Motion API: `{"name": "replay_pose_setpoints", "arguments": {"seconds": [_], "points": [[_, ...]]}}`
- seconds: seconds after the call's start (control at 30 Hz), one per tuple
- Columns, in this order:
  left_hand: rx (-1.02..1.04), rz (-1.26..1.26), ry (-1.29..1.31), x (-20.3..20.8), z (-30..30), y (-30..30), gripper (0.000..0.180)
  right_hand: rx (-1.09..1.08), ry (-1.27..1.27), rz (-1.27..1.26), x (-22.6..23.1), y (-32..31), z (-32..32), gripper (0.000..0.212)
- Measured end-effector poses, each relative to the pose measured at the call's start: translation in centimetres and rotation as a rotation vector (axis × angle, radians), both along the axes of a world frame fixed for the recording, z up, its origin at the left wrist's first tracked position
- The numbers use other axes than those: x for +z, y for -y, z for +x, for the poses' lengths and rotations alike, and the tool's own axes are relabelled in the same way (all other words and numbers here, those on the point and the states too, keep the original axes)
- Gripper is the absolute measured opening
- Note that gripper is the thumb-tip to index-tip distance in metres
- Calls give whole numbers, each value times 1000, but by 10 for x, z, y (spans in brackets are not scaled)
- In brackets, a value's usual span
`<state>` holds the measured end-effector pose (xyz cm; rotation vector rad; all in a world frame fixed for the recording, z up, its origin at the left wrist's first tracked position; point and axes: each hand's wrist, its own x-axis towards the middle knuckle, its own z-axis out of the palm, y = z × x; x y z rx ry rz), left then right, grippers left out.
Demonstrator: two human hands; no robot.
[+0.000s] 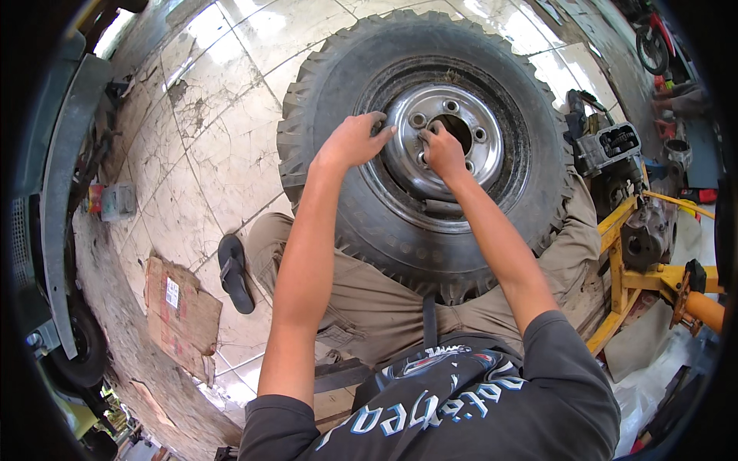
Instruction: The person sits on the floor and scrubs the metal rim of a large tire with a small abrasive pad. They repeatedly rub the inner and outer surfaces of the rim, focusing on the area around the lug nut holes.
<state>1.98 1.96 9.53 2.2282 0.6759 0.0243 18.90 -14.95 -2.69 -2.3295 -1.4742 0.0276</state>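
A large knobby black tire (317,165) on a shiny steel wheel (492,157) lies flat between my legs. The wheel has several bolt holes around a dark centre opening. My left hand (355,141) is over the left side of the wheel, thumb and fingers apart, with nothing visible between them. Over the wheel's centre, my right hand (444,152) is closed, its fingertips pinched together beside the centre opening and the bolt holes. Anything in that pinch is hidden or too small to make out.
A black sandal (234,274) and flattened cardboard (181,311) lie on the tiled floor at left. To the right stands a yellow metal stand (615,288) beside a greasy metal housing (647,240). A grey metal part (607,147) sits near the tire's right edge.
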Motion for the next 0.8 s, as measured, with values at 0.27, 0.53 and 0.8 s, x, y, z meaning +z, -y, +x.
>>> {"name": "replay_pose_setpoints", "arguments": {"seconds": [0.27, 0.53, 0.8], "points": [[-2, -47, 7, 8, 5, 2, 54, 128, -13, -74, 7, 26, -10, 33], [26, -5, -20, -7, 0, -6, 52, 48, 2, -127, 8, 0, -3, 32], [-147, 83, 102, -47, 25, 33, 56, -358, -422, 234, 44, 110, -27, 17]]}}
